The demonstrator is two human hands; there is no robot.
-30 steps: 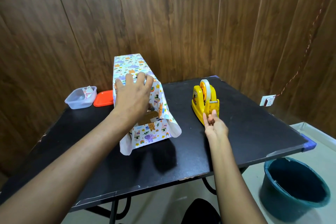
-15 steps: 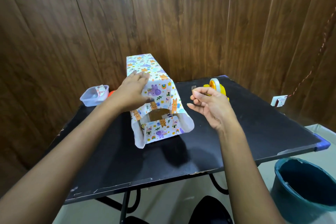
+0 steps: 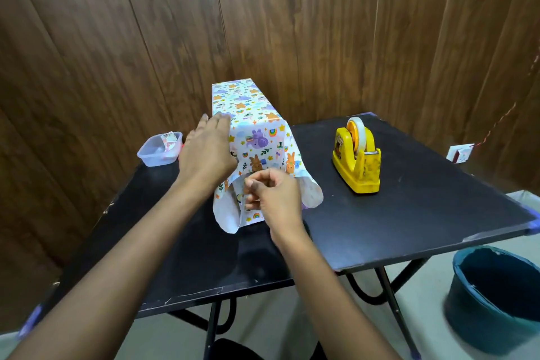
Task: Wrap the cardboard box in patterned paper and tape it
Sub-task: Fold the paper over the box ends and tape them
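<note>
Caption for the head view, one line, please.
Left hand steadies the paper-wrapped box while the right hand works at its open near end, tape dispenser alongside.

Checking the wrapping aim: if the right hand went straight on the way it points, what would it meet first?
The right hand faces the near end of the wrapped box, so it would first meet the patterned paper hanging there, probably at once; depth is unclear.

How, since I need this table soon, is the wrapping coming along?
Done: the patterned paper covers the top and sides. In hand: the left hand presses the paper flat while the right hand, fingers curled, works at the near end; what it pinches is unclear. To do: the loose end flaps need folding and taping; the tape dispenser stands beside.
</note>
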